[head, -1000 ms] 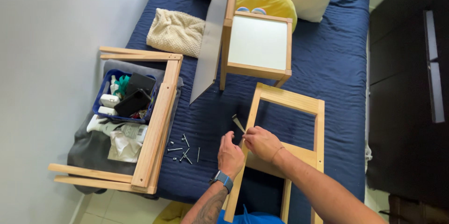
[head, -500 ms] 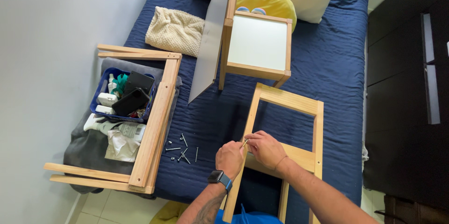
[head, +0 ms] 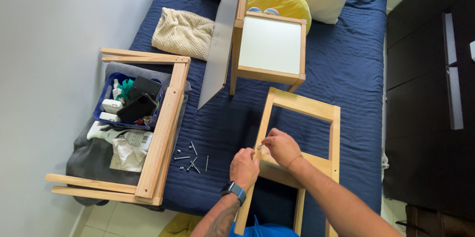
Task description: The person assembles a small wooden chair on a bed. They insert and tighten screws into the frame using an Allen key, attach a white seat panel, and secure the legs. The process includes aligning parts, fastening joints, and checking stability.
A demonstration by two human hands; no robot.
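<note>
Both hands meet at the wooden frame [head: 302,105]; left hand [head: 244,167] gripping its rail; right hand [head: 281,147] pinching a screw [head: 259,146].

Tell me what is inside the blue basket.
The blue basket holds a black case, a dark phone-like slab, white chargers and something green. Anything beneath them is covered.

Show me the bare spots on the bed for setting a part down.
Free: blue bedspread right of the small white-topped table, and the strip between the loose screws and the grey panel. Crowded: around both hands, left hand and right hand, on the wooden frame.
</note>
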